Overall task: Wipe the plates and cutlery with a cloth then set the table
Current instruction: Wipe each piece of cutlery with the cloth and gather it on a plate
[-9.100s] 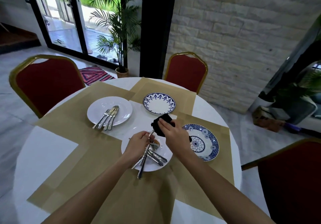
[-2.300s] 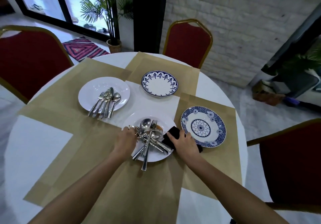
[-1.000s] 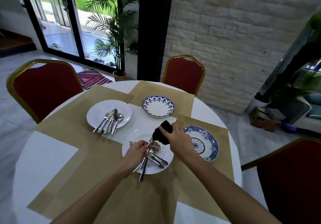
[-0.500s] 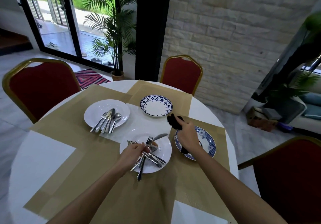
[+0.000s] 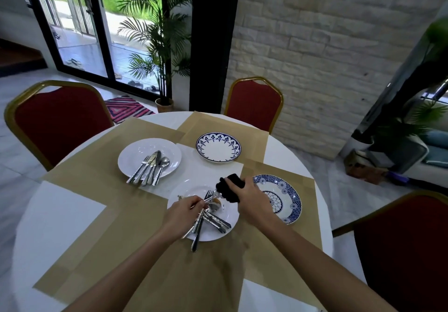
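A white plate (image 5: pixel 225 231) in front of me carries a heap of cutlery (image 5: pixel 213 219). My left hand (image 5: pixel 184 214) pinches the handle of a piece of cutlery (image 5: pixel 210 197) from that heap; its far end is under the black cloth (image 5: pixel 229 188), which my right hand (image 5: pixel 252 202) grips above the plate's far rim. Further left, a second white plate (image 5: pixel 135 159) holds a fork, knife and spoon (image 5: pixel 151 166). A blue-rimmed plate (image 5: pixel 218 147) sits at the back. A blue patterned plate (image 5: pixel 283 197) lies right of my right hand.
The round white table (image 5: pixel 60 217) is laid with tan placemats (image 5: pixel 101 185). Red chairs with gold frames stand at the left (image 5: pixel 58 125), the back (image 5: pixel 254 103) and the right (image 5: pixel 407 251). A potted palm (image 5: pixel 162 45) stands by the glass door.
My right hand has brought the black cloth back from over the blue patterned plate to the far rim of the near white plate. My left hand has lifted one piece of cutlery into the cloth.
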The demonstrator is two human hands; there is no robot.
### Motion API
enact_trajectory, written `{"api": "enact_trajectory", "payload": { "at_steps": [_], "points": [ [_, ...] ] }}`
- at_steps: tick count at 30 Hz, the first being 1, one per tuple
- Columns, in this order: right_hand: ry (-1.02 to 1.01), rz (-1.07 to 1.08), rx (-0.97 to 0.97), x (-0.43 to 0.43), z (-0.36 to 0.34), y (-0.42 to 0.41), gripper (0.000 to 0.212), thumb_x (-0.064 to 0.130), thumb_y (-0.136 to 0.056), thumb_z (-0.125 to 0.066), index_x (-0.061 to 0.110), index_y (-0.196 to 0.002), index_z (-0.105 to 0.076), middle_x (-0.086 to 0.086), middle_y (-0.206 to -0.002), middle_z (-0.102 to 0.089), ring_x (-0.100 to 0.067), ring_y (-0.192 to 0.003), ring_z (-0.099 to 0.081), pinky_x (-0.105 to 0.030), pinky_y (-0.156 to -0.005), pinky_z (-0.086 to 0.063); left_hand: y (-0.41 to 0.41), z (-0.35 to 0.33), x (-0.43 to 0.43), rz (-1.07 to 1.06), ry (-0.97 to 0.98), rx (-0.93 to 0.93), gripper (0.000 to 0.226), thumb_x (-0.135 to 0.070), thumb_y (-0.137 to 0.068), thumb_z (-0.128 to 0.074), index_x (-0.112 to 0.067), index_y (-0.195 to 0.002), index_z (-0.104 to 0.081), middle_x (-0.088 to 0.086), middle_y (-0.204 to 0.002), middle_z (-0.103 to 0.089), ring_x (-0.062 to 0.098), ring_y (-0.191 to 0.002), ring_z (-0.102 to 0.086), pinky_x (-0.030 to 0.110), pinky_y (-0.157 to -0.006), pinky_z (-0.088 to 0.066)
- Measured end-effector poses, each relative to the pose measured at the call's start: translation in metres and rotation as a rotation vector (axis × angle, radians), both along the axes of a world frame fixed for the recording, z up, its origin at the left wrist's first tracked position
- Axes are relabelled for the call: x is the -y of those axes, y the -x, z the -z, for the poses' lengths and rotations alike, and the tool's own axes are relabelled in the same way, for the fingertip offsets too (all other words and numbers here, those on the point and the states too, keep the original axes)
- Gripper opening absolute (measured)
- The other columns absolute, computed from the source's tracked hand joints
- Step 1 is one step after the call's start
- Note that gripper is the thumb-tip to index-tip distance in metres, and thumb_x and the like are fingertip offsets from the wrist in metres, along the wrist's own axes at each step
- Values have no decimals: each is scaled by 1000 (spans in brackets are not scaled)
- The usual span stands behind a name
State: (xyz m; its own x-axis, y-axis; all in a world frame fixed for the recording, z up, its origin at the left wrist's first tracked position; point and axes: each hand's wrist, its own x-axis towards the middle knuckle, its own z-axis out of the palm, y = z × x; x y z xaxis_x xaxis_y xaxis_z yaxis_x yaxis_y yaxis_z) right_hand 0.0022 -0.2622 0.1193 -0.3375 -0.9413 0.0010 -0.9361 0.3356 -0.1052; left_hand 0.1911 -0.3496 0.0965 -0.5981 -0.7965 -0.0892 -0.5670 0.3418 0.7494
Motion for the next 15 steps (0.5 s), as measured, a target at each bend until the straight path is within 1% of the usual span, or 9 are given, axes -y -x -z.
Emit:
{"api": "enact_trajectory", "payload": {
  "at_steps": [2, 4, 5, 7, 9, 11, 13, 14, 15],
  "points": [
    [12, -107, 5, -2, -2, -8, 71, 8, -91, -46, 46, -146, -24, -8, -126, -37, -30, -108, -47, -36, -70, -46, 3, 0, 1, 32, 35, 41, 25, -39, -97, -44, -40, -76, -58, -12, -86, -69, 9, -84, -62, 32, -78, -49],
    [20, -103, 43, 3, -2, -9, 62, 14, -92, -47, 46, -143, -33, -6, -123, -39, -28, -105, -49, -37, -73, -47, 5, -3, -2, 77, 70, 71, 22, -37, -98, -45, -37, -80, -58, -11, -84, -66, 12, -82, -59, 30, -72, -45],
    [12, -45, 121, 6, -3, -6, 57, 17, -92, -48, 45, -141, -39, -5, -120, -41, -27, -103, -51, -36, -76, -47, 4, -4, -3, 92, 91, 80, 20, -37, -98, -45, -35, -84, -59, -10, -83, -64, 12, -82, -58, 29, -69, -42],
    [-13, 92, 414, 10, -8, 5, 45, 23, -90, -51, 36, -132, -54, -4, -110, -54, -24, -97, -57, -36, -82, -50, 1, -4, -4, 100, 116, 75, 19, -35, -98, -46, -32, -90, -64, -9, -82, -64, 11, -80, -58, 28, -66, -39],
    [-40, 165, 701, 7, -15, 17, 30, 31, -89, -59, 21, -116, -67, -4, -95, -65, -21, -87, -62, -31, -77, -47, -5, -2, -1, 84, 86, 43, 18, -35, -97, -49, -36, -86, -63, -11, -78, -64, 8, -77, -58, 26, -65, -40],
    [-61, 164, 820, 0, -24, 23, 29, 36, -88, -65, 14, -105, -70, 2, -83, -67, -13, -75, -60, -23, -67, -40, -10, -1, 4, 84, 49, 29, 18, -39, -95, -52, -40, -79, -61, -12, -76, -65, 3, -73, -58, 24, -62, -40],
    [-69, 128, 900, -5, -29, 23, 24, 34, -88, -68, 18, -105, -72, 17, -67, -64, -1, -62, -54, -13, -59, -37, -13, -1, 10, 77, 46, 44, 21, -43, -93, -54, -34, -79, -66, -10, -73, -66, 5, -69, -59, 24, -59, -39],
    [-67, 126, 933, -5, -28, 23, 24, 33, -88, -68, 20, -107, -72, 20, -66, -63, 2, -61, -53, -11, -57, -37, -14, 0, 12, 48, 64, 54, 23, -46, -91, -55, -30, -80, -67, -9, -72, -65, 7, -68, -59, 25, -59, -39],
    [-55, 135, 967, -5, -27, 22, 25, 31, -87, -69, 20, -109, -72, 18, -69, -64, 2, -63, -54, -11, -58, -37, -14, 0, 15, -5, 80, 34, 24, -48, -89, -58, -27, -80, -67, -9, -71, -65, 7, -69, -59, 25, -59, -40]
  ]
}}
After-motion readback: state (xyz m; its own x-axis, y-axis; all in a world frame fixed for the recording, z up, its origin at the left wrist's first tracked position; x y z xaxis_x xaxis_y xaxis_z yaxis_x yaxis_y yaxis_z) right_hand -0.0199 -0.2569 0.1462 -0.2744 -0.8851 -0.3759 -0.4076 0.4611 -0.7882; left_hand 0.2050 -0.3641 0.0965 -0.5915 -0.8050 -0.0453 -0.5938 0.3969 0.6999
